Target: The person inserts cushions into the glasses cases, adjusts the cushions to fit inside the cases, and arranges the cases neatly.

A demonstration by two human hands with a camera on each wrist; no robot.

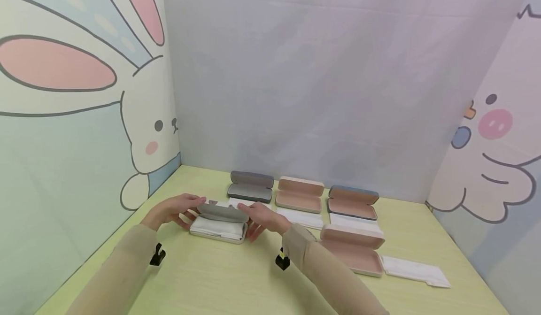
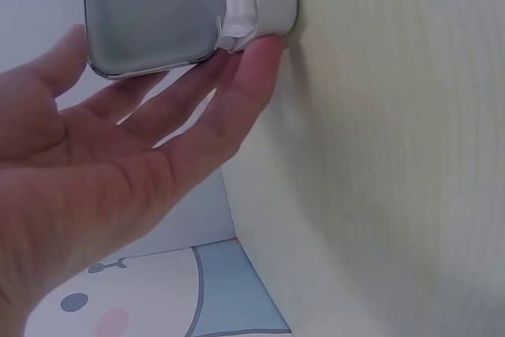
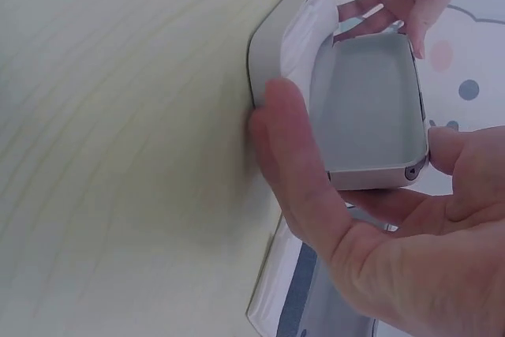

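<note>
A glasses case [image 1: 223, 213] with a pale shell and a grey lining stands partly open on the table in the head view. Inside its base lies a folded white cloth [image 1: 217, 228]. My left hand [image 1: 179, 208] holds the case's left end, thumb by the lid's edge and fingertips against the base, as the left wrist view also shows. At the opposite end my right hand [image 1: 265, 217] grips it. In the right wrist view, that hand's thumb presses the lid's rim while its fingers [image 3: 288, 132] touch the base's side.
Behind stand three open glasses cases: dark grey [image 1: 251, 188], beige [image 1: 299, 197] and blue [image 1: 352, 204]. White cloths [image 1: 300, 218] lie before them. To the right, an open pink case [image 1: 352, 254] sits beside another white cloth [image 1: 416, 270]. Printed fabric walls [image 1: 296, 94] surround the table [image 1: 198, 282].
</note>
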